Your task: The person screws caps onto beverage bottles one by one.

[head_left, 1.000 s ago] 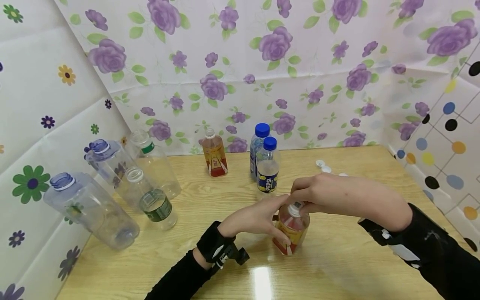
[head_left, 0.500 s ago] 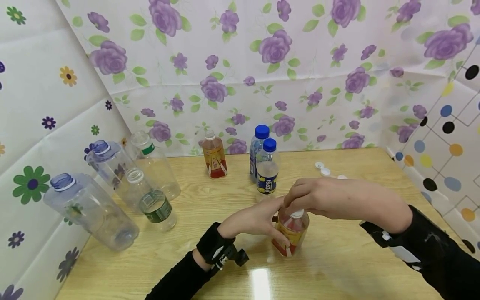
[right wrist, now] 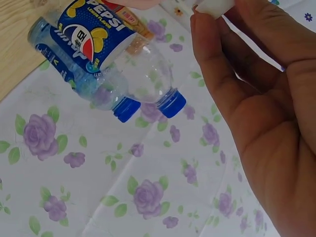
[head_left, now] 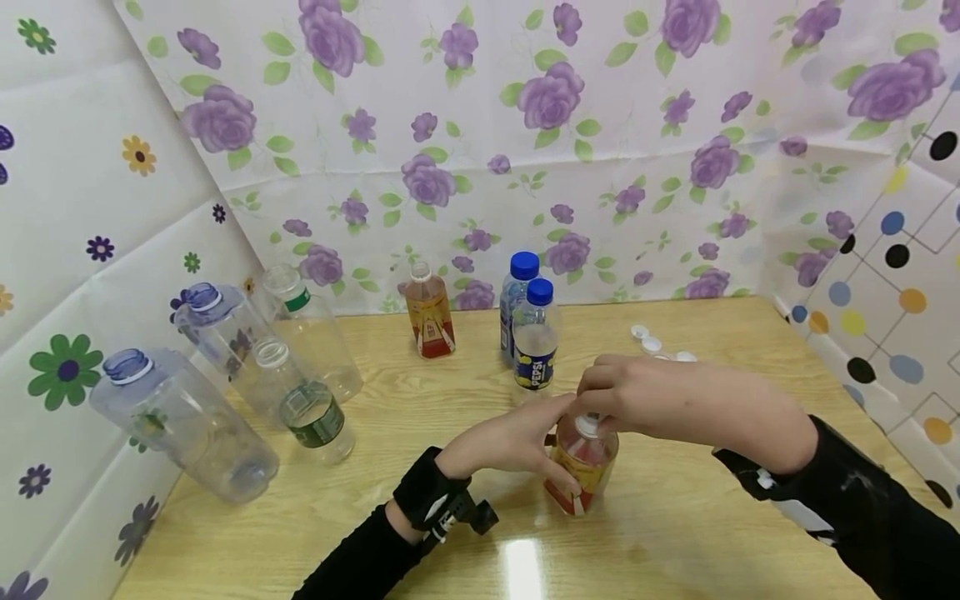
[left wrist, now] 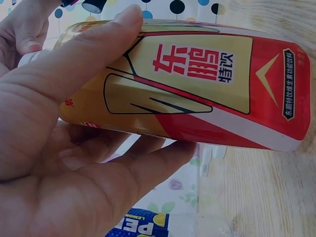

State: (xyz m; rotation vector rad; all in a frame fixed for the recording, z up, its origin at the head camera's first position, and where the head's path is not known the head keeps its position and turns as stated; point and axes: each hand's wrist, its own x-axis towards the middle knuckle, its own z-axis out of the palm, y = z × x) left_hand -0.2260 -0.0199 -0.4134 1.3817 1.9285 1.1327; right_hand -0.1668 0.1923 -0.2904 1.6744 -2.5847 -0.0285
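My left hand [head_left: 517,437] grips a drink bottle [head_left: 588,454] with a red and gold label, thumb on the near side, fingers behind. The bottle stands upright on the table. In the left wrist view the bottle's label [left wrist: 197,74] faces the camera, the thumb lies across its shoulder and the fingers lie along the other side. At the top of the bottle, my right hand [head_left: 645,392] pinches the white cap [head_left: 587,425] between thumb and fingers. The right wrist view shows the white cap [right wrist: 216,7] at those fingertips, partly cut off by the frame's top edge.
Two blue-capped bottles, one a Pepsi bottle [head_left: 535,350], stand just behind the hands. A similar red-labelled bottle [head_left: 431,321] without a cap is at the back. Several clear uncapped bottles, including a large one [head_left: 180,425], stand left. Loose white caps [head_left: 651,343] lie back right.
My right hand's fingers have shifted and turned slightly at the bottle's top; more of the white cap shows than half a second ago. The left hand and bottle stay in place.
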